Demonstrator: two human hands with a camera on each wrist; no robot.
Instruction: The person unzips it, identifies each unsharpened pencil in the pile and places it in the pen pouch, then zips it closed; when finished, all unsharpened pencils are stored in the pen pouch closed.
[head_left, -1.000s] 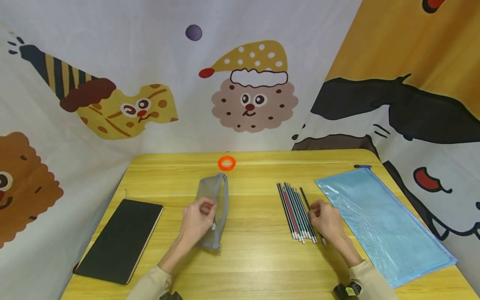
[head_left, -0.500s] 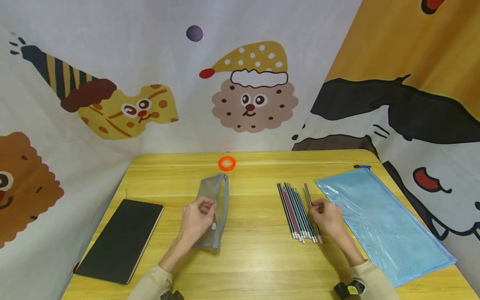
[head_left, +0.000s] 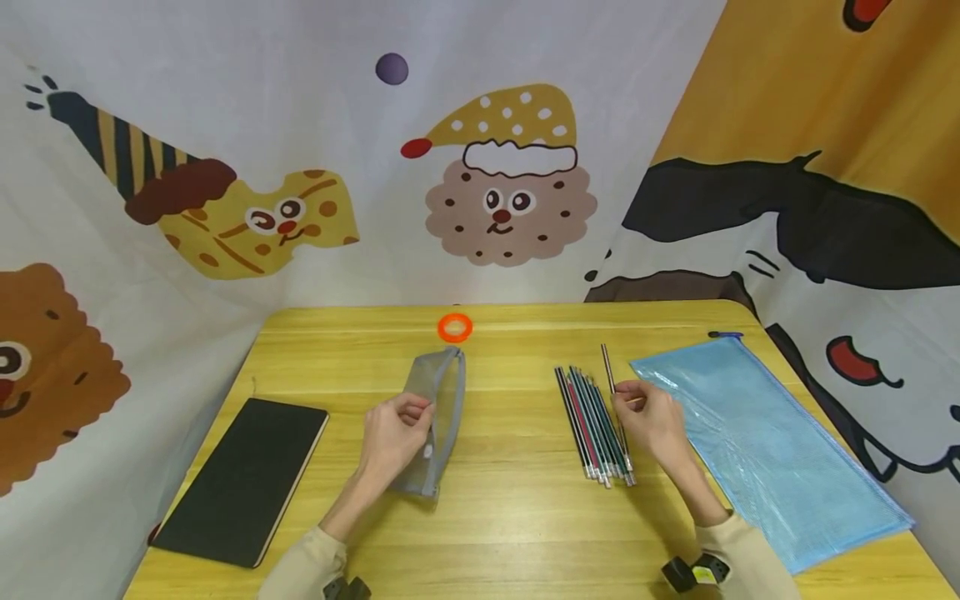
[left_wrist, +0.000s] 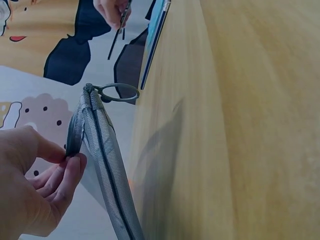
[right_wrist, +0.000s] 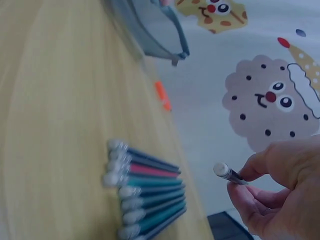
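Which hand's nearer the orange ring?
Left. The left hand, pinching the grey pouch, is on the near side of the orange ring, slightly left; the right hand, holding a pencil, is farther off to the right.

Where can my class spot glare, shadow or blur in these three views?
Head: pale glare streaks on the blue bag; left wrist: a soft-edged shadow on the table beside the gray pouch; right wrist: the row of pencils looks blurred.
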